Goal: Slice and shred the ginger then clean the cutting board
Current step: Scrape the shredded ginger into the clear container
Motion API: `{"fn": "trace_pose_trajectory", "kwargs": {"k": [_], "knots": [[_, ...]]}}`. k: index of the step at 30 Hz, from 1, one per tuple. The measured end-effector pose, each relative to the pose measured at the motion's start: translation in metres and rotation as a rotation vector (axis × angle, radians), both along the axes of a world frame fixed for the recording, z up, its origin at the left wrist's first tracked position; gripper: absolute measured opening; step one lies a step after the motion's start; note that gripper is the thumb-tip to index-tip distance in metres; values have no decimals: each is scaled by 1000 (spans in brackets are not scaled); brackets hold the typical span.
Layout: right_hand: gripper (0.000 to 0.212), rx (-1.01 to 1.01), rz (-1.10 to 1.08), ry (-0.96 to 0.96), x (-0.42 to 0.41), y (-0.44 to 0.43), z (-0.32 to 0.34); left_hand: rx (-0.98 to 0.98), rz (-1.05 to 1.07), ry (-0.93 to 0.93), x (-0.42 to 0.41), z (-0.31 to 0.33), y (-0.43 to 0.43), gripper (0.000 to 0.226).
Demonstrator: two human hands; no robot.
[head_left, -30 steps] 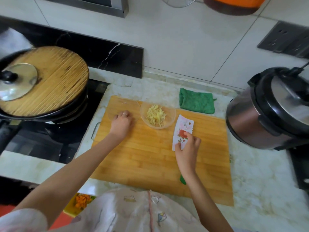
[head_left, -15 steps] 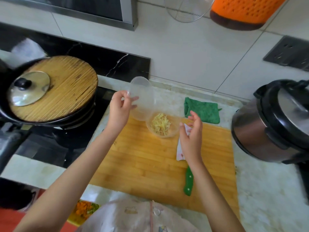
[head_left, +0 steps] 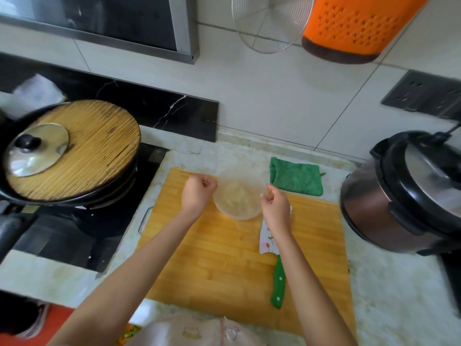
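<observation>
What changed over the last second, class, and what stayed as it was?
The left hand lifted the clear cover off the cutting board and brought it rightward, down over the bowl of shredded ginger. The right hand let go of the knife and moved up to the cover; both hands now pinch its rim. The knife, green cloth and rice cooker stayed put.

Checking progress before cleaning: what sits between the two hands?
Head view: the clear covered bowl holding shredded ginger, on the cutting board, left hand and right hand at its rim.
</observation>
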State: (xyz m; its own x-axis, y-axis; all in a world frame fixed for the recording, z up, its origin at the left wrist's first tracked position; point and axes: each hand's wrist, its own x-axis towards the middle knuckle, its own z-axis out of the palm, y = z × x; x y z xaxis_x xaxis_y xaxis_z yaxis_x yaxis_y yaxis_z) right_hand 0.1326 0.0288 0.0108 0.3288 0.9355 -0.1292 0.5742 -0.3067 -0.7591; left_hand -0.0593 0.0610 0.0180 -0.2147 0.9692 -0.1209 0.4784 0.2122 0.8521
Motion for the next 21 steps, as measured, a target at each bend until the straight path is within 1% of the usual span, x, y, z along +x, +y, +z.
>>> {"fn": "trace_pose_trajectory", "kwargs": {"k": [2, 5, 8, 12, 15, 17, 19, 21], "knots": [[43, -44, 1, -22, 1, 2, -4, -15, -7, 57, 2, -5, 1, 20], [43, -80, 2, -20, 3, 1, -8, -17, -8, 94, 2, -11, 2, 15], [43, -71, 14, -35, 2, 0, -11, 43, -40, 127, 3, -14, 1, 7], [42, -64, 19, -89, -1, 2, -11, 88, -109, 183, 5, -15, 1, 19], [44, -80, 56, -134, -2, 3, -7, 105, -114, 276, 8, -16, 0, 23], [47, -64, 66, -219, -6, 2, 0, 180, -152, 374, 9, -15, 0, 29], [53, 29, 91, -347, -9, 1, 5, 293, -222, 464, 11, -14, 0, 36], [57, 94, 156, -437, -12, 2, 4, 357, -336, 573, 14, -14, 1, 40]]}}
